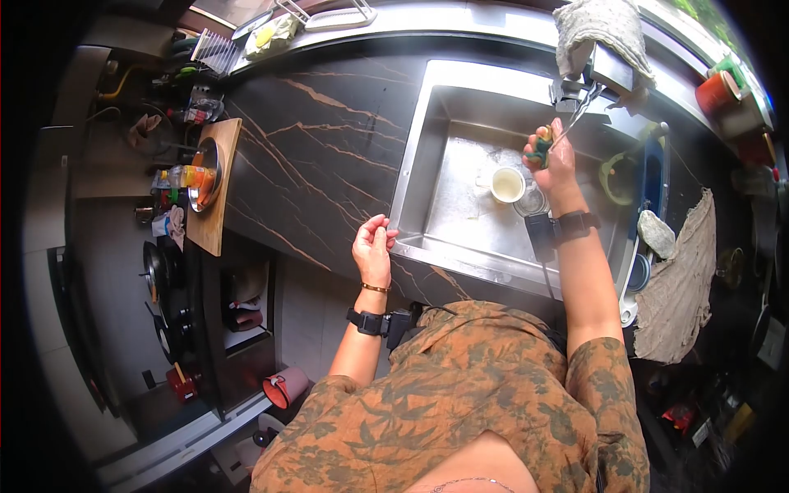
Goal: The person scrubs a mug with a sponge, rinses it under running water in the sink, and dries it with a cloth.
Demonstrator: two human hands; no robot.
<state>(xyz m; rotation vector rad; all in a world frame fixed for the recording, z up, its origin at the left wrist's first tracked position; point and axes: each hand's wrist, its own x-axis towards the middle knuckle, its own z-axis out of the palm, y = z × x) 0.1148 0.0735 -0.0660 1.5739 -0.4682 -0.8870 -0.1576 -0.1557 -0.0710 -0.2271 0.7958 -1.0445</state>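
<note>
Clock centre: the middle of the steel sink, with 12 o'clock at the top of the view.
Right hand: over the basin toward 2 o'clock, its fingers clamped on a small green and yellow sponge-like pad.
Pad: inside the grip, above the basin and toward 2 o'clock.
Shiny strand: slants from the tap area down to the right hand; water or metal, I cannot tell which.
Left hand: at 8 o'clock, by the sink's near left edge, its fingers loosely curled and slightly apart.
Pale cup: in the basin near the centre, its round mouth facing the camera.
Clear glass: just beside the cup on its 4 o'clock side, partly hidden by the right wrist's strapped device.
Grey cloth: at 1 o'clock, draped above the tap area.
Blue tray: at 3 o'clock, along the sink's side.
Beige cloth: at 4 o'clock, spread out.
Dark veined bench: runs from the sink toward 9 o'clock.
Wooden board: at 9 o'clock, well apart from both hands.
</note>
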